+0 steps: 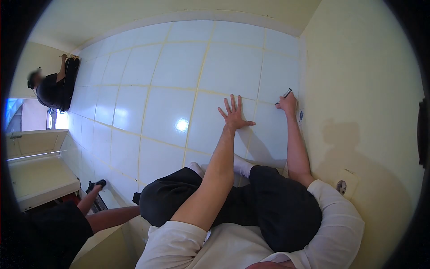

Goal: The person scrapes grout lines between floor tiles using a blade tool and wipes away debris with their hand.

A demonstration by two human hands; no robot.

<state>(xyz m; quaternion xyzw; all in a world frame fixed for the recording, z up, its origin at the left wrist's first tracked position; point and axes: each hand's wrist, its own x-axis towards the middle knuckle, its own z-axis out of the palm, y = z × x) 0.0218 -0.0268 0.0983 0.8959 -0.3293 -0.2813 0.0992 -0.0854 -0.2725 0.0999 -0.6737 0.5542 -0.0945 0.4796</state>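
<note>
My left hand lies on the white floor tiles with its fingers spread, and it holds nothing. To the right, near the wall, my right hand is closed around a thin dark and light pen-like tool. The tool is tilted, with its lower end close to a yellowish line between tiles. Whether its tip touches the floor cannot be made out.
A cream wall rises close on the right, with a round fitting. A crouching person is at the far left. Another person's bare legs are at the lower left, beside a cabinet.
</note>
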